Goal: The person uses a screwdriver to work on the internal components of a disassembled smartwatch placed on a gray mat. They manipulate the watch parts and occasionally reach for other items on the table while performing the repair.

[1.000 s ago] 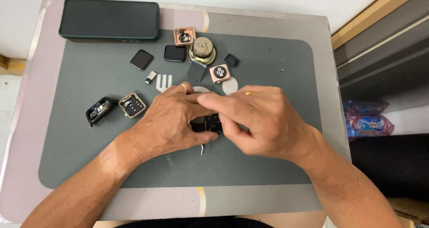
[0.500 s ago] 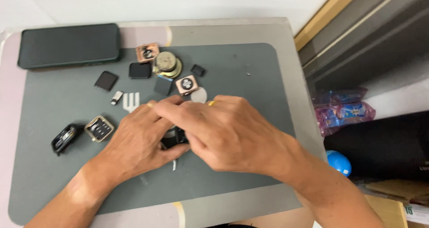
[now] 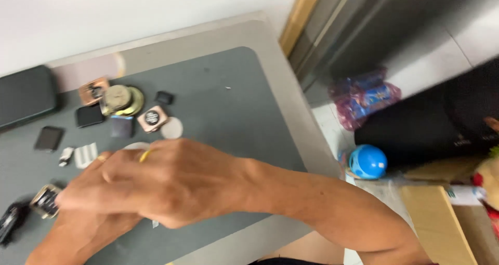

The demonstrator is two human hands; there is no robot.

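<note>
Grey mat (image 3: 218,104) under both hands, w/ small watch parts spread over its left half. Right hand (image 3: 171,184) crosses over the left hand (image 3: 78,228), fingers (image 3: 88,187) curled and pointing left, loosely bunched; a thin yellow bit (image 3: 144,155) shows at the knuckles, a ring (image 3: 101,158) on one finger. What sits under the palm is hidden, so can't tell if the right hand grips anything. Left hand lies mostly beneath it, near edge of view, fingers covered — can't tell whether clenched or released.

Fingertips are just beside a square watch case (image 3: 46,200) w/ metal rim at left, touching or not unclear (motion blur). A black strap piece (image 3: 10,221) lies further left, at the frame edge.

Farther out on the mat, counted: 2 copper-coloured square watch cases (image 3: 152,118) (image 3: 93,91), 1 round brass-coloured part (image 3: 120,98), 3 flat dark squares (image 3: 89,115) (image 3: 48,138) (image 3: 164,97), 1 dark blue-grey square (image 3: 122,126), 1 pale round disc (image 3: 171,128), 1 white ridged piece (image 3: 86,155), 1 small white bit (image 3: 66,156). Dark phone (image 3: 23,96) at far left.

Right of the table, on the floor: 1 blue ball-shaped toy (image 3: 368,162), 1 pink-and-blue packet (image 3: 364,96), cardboard box (image 3: 431,218).
</note>
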